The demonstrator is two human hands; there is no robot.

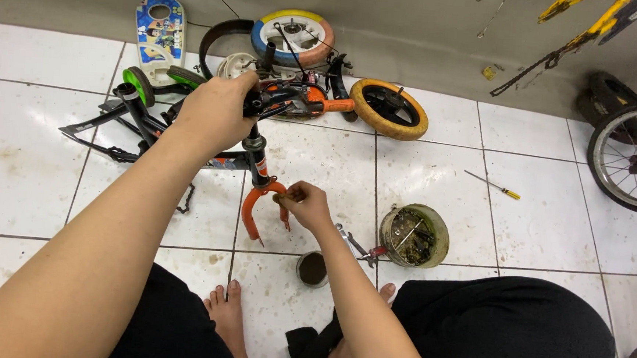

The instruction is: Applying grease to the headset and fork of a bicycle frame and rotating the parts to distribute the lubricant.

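A small children's bike frame lies on the white tiled floor, its orange fork (pixel 256 206) pointing toward me. My left hand (pixel 216 112) grips the black handlebar and stem at the top of the frame. My right hand (pixel 304 204) pinches a small greasy part against the fork crown, just right of the orange fork legs. What exactly the fingers hold is too small to tell.
A tin of mixed hardware (pixel 414 235) and red-handled pliers (pixel 368 253) lie right of my hand, a small grease pot (pixel 312 268) near my feet. Loose small wheels (pixel 389 108), a colourful plastic panel (pixel 159 31), a yellow-handled screwdriver (pixel 493 185) and a spoked wheel (pixel 633 152) surround the frame.
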